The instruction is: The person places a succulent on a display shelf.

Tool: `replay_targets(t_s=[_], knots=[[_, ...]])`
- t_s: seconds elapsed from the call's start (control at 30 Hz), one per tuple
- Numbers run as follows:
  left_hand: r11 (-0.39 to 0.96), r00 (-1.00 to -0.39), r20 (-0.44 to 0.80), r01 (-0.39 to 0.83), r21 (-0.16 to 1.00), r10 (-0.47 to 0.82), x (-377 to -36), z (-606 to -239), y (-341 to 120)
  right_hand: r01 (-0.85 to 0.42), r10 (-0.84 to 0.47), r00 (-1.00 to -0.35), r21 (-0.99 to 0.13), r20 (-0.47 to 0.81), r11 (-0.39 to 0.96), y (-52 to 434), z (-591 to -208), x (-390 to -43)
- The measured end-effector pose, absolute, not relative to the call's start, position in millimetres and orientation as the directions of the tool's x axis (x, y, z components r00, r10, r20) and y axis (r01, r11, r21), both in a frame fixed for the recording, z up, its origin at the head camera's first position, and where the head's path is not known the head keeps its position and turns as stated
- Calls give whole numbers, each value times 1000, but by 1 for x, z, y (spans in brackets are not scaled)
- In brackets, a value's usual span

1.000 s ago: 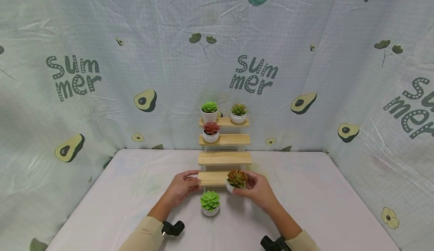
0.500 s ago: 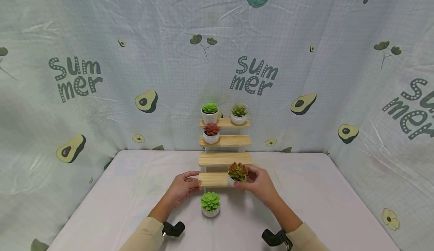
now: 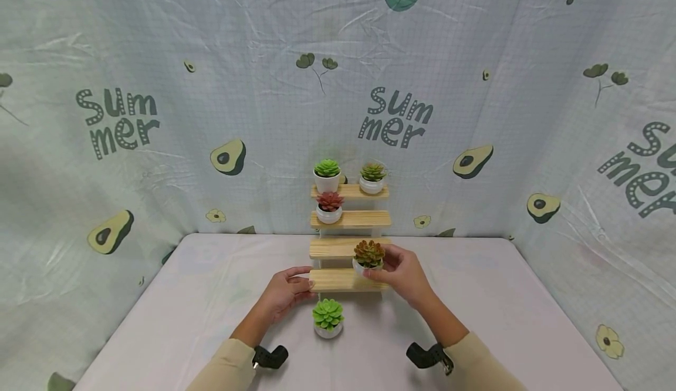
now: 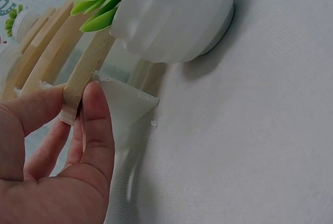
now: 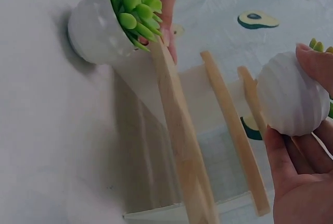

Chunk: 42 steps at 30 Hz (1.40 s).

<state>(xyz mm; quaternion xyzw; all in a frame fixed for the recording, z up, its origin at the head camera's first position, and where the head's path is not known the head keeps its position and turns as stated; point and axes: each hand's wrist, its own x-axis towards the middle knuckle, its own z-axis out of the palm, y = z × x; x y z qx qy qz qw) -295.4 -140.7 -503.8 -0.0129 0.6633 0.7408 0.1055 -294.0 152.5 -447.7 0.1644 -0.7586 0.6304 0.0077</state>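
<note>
My right hand (image 3: pixel 404 273) grips a small white pot with a reddish-brown succulent (image 3: pixel 369 254), held up in front of the second-lowest step of a wooden tiered shelf (image 3: pixel 338 249). In the right wrist view the ribbed white pot (image 5: pixel 291 95) sits between thumb and fingers. My left hand (image 3: pixel 287 293) pinches the left end of the lowest step (image 4: pixel 86 73), thumb on one face and fingers on the other. A bright green succulent in a white pot (image 3: pixel 328 319) stands on the table just before the shelf.
On the top step stand a green succulent (image 3: pixel 327 175) and an olive-green one (image 3: pixel 372 178), both in white pots. A red succulent (image 3: pixel 330 207) is at the left of the step below. A printed curtain (image 3: pixel 274 115) hangs behind the white table (image 3: pixel 222 273).
My right hand has lifted the reddish-brown succulent up and away from me, from in front of the lowest step to the second-lowest. The left hand keeps its place.
</note>
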Motion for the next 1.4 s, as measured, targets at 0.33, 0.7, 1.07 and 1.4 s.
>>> replay_targets(t_s=[0.33, 0.7, 1.07, 1.4], knots=[[-100, -979, -153, -167, 981, 136, -296, -506, -142, -255, -190, -956, -954, 225, 155, 154, -437, -308], [-102, -980, -147, -161, 982, 137, -294, -505, -142, -269, -201, -949, -956, 243, 115, 161, -430, -324], [-99, -978, -157, -171, 980, 138, -294, -502, -141, -283, -191, -949, -943, 250, 173, 166, -418, -345], [-92, -977, -156, -170, 981, 146, -294, -501, -141, -285, -191, -950, -938, 248, 198, 167, -409, -363]])
